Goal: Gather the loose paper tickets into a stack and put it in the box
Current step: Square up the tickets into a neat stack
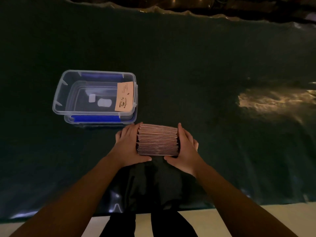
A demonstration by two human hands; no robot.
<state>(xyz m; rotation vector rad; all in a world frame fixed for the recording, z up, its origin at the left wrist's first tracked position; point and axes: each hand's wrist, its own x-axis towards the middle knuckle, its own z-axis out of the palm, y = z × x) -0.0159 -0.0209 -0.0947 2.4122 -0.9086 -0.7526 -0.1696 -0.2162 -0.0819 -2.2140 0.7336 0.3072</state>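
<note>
Tickets (158,139) between hands, one ticket (124,96) in box (59,100)

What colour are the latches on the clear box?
Blue latches on the box, seen in the head view.

one box (58,100), one stack (158,140), two hands (158,159)

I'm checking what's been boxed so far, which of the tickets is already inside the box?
Only the single ticket with the coffee cup print, leaning against the right wall of the clear box. The others are still a stack held between both hands outside it.
</note>
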